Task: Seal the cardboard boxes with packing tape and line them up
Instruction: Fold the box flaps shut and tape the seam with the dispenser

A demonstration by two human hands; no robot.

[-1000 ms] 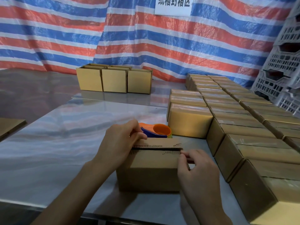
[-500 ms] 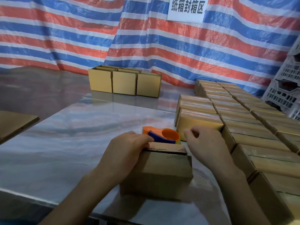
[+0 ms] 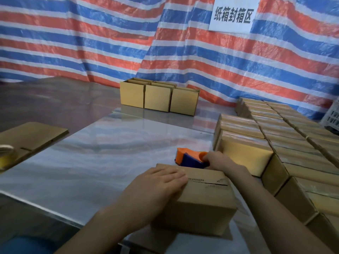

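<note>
While the left hand [image 3: 157,184] lies flat on the cardboard box [image 3: 201,204] at lower centre of the frame, fingers straight and close together, its palm covers the left part of the box top. The top flaps are folded down, and the seam between them shows as a dark slit to the right of the fingertips. The right hand [image 3: 220,160] is beyond the far right corner of the box, its fingers curled onto the orange and blue tape dispenser [image 3: 189,159], which stands on the table just behind the box.

The table [image 3: 110,162] is a reflective metal surface. A red, blue and white striped tarpaulin [image 3: 91,43] hangs behind it, and a white sign [image 3: 233,14] with black characters is fixed at upper right. A flat cardboard sheet [image 3: 34,134] lies at the left edge, with a tape roll [image 3: 5,154] on it, partly cut off by the frame.

Three open boxes [image 3: 157,98] stand side by side at the far centre, touching; their contents cannot be seen. Closed boxes [image 3: 275,136] fill the right side in tight rows. Part of a white crate [image 3: 333,116] shows at the right edge.
</note>
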